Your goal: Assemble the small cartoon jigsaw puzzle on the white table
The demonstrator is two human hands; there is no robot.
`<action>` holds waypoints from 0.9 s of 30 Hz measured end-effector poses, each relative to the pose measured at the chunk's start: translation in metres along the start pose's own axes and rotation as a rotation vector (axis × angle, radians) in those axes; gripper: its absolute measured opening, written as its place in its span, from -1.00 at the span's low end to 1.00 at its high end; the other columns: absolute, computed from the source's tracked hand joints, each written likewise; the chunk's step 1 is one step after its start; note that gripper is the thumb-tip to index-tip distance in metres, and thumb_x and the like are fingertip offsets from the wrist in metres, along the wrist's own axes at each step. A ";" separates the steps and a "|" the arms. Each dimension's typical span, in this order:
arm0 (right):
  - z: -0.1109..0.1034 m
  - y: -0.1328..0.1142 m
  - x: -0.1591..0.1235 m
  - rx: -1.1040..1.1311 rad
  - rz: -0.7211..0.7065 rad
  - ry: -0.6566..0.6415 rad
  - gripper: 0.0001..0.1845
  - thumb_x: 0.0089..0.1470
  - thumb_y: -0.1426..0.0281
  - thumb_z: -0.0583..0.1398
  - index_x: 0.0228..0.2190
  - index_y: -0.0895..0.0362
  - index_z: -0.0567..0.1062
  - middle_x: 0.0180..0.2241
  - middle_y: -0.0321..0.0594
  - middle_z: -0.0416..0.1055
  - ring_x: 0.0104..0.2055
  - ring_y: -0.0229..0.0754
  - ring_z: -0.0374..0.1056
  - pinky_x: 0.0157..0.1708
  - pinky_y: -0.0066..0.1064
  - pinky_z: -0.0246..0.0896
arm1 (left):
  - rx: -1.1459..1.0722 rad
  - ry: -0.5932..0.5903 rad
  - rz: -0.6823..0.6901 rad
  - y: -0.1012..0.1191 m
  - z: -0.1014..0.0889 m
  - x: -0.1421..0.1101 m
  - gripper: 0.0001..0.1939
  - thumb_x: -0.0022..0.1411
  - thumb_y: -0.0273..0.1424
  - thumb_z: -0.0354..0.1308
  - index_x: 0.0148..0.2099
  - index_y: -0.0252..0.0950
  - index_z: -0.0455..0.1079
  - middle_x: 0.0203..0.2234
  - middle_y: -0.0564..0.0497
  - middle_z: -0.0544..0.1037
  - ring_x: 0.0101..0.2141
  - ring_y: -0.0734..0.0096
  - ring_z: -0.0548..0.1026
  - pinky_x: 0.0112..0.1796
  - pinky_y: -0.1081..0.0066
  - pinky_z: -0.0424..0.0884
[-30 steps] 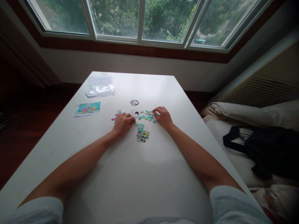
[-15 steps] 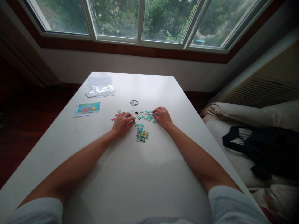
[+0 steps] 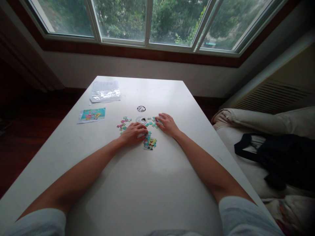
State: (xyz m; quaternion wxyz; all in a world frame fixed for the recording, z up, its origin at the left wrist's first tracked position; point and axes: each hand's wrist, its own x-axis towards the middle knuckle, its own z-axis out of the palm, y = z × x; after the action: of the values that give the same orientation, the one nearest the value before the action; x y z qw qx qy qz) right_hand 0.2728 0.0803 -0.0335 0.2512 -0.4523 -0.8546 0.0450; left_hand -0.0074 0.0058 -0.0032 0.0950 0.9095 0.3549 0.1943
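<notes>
A partly joined jigsaw puzzle [image 3: 150, 143] with cartoon figures lies on the white table. My left hand [image 3: 134, 133] is closed at its upper left corner, fingertips pressed down on a puzzle piece there, mostly hidden by the fingers. My right hand [image 3: 167, 124] rests low over the loose green puzzle pieces [image 3: 151, 124], fingers spread and covering part of them. More pink and green pieces [image 3: 122, 126] lie beyond my left hand. A round white disc [image 3: 141, 120] sits between the two groups of pieces.
A cartoon picture sheet [image 3: 93, 114] lies at the left of the table [image 3: 147, 190]. Behind it is a clear plastic bag on papers [image 3: 105, 91]. A small round hole or disc [image 3: 141, 108] shows farther back. Dark clothing [image 3: 283, 160] lies on a pale sofa at right.
My left hand has moved right and nearer to me, onto the joined puzzle's top corner, uncovering pieces at left. My right hand has shifted slightly left over the loose pieces.
</notes>
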 end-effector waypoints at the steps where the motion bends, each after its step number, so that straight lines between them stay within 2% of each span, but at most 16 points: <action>1: 0.000 -0.001 0.000 0.000 -0.006 -0.003 -0.67 0.29 0.25 0.19 0.04 -0.05 0.56 0.21 -0.11 0.37 0.30 0.08 0.18 0.30 0.08 0.07 | 0.005 0.002 -0.004 0.000 0.000 0.000 -0.75 0.40 -0.24 0.12 0.05 -0.09 0.51 0.03 -0.04 0.55 0.08 0.15 0.40 0.11 0.11 0.28; 7: -0.002 -0.004 0.000 0.047 -0.017 0.037 -0.84 0.24 0.30 0.22 -0.19 -0.01 0.61 0.11 -0.12 0.44 0.24 0.05 0.24 0.25 0.01 0.15 | 0.035 0.016 -0.025 0.000 0.001 0.001 -0.77 0.37 -0.27 0.16 0.03 -0.09 0.52 -0.02 -0.04 0.55 0.05 0.15 0.40 0.09 0.12 0.29; 16: 0.002 -0.008 -0.001 0.063 0.117 0.072 -0.86 0.14 0.34 0.29 -0.21 0.03 0.60 -0.03 -0.10 0.50 0.09 0.06 0.32 0.14 -0.02 0.23 | 0.074 0.041 -0.080 -0.003 0.001 0.001 -0.77 0.38 -0.31 0.13 0.01 -0.12 0.53 -0.06 -0.07 0.56 0.00 0.13 0.40 0.06 0.09 0.31; 21: 0.000 -0.007 -0.001 0.092 0.128 0.080 -0.88 0.12 0.41 0.29 -0.26 0.01 0.61 -0.05 -0.15 0.51 0.05 0.04 0.33 0.12 -0.05 0.24 | 0.062 0.046 -0.076 -0.004 0.001 0.001 -0.77 0.38 -0.33 0.13 0.01 -0.13 0.54 -0.06 -0.07 0.56 0.00 0.12 0.41 0.06 0.09 0.32; 27: 0.000 -0.005 -0.001 0.048 0.155 0.086 -0.89 0.11 0.36 0.32 -0.26 0.01 0.61 -0.05 -0.12 0.50 0.07 0.08 0.31 0.12 0.00 0.22 | 0.039 0.042 -0.070 -0.002 0.001 0.002 -0.77 0.38 -0.32 0.13 0.01 -0.13 0.54 -0.05 -0.06 0.57 0.02 0.14 0.41 0.09 0.09 0.31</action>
State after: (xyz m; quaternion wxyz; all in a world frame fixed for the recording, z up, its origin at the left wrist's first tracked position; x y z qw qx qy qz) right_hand 0.2695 0.0769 -0.0326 0.2943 -0.5125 -0.8040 0.0654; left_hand -0.0074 0.0087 -0.0041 0.0767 0.8938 0.3923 0.2031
